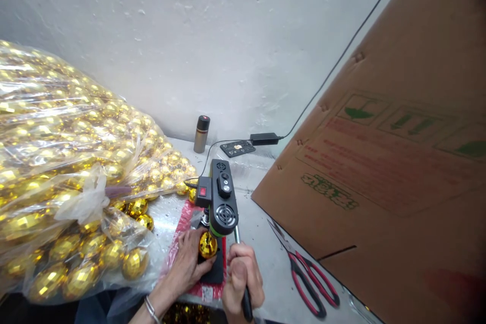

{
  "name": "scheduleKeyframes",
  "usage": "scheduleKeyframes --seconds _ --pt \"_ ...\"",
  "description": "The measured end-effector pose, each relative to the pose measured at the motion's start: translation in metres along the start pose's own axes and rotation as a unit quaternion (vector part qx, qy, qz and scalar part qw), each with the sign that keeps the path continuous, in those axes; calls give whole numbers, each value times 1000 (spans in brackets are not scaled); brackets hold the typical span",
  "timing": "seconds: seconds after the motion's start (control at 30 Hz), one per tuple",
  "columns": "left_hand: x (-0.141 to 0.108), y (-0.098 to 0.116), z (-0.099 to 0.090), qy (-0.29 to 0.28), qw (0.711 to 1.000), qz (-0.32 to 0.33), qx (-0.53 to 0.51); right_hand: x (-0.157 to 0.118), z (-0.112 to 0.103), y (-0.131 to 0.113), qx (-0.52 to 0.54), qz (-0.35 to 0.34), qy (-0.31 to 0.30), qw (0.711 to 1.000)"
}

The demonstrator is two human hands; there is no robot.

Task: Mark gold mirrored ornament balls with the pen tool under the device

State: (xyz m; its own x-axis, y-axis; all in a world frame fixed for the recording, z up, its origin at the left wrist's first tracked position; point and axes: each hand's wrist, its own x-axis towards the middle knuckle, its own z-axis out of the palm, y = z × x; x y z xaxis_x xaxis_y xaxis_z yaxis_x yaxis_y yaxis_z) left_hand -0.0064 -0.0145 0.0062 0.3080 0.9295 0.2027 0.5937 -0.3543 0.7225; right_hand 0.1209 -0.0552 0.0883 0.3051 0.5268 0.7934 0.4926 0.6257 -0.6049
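A gold mirrored ball [208, 246] is gripped between the thumb and fingers of my left hand [187, 258], on the dark base of a small bench drill press [224, 197]. The ball sits right below the machine's black head, whose underside hides any drill bit. My right hand [243, 276] is wrapped round the lever [247, 304] on the machine's right side, its black grip showing below my fist. A red switch [203, 191] is on the box at the machine's left. Red plastic wrap [184, 225] lies under the base.
A large clear bag [94, 187] of gold balls fills the left. Scissors [304, 273] with red and black handles lie at right, beside a big cardboard box [379, 162]. Behind the machine are a spray can [201, 134], a black patterned card [237, 148] and a power adapter [265, 138].
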Motion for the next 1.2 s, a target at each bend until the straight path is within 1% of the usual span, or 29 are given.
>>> scheduleKeyframes --seconds 0.17,0.33,0.47,0.63,0.8,1.03,1.13,1.2 --pt "0 0 0 -13 1000 -14 -7 3 7 -1 1 -18 35 999" --pt "-1 -1 2 -12 1000 -20 -11 3 8 0 -9 -29 47 998" --pt "-1 -3 4 -3 1000 -14 -9 0 8 3 -37 -36 46 998" --pt "-1 -2 5 -9 1000 -13 -8 -2 7 8 -28 -43 50 997" --pt "0 0 5 6 1000 -12 -5 -3 4 8 -22 -30 22 999" --pt "2 3 3 3 1000 -9 -11 -2 7 8 -14 -16 40 999" --pt "3 4 1 0 1000 -8 -9 -3 7 10 -26 -25 44 998" --pt "3 4 1 -1 1000 -13 -7 -6 7 13 -47 -46 34 997"
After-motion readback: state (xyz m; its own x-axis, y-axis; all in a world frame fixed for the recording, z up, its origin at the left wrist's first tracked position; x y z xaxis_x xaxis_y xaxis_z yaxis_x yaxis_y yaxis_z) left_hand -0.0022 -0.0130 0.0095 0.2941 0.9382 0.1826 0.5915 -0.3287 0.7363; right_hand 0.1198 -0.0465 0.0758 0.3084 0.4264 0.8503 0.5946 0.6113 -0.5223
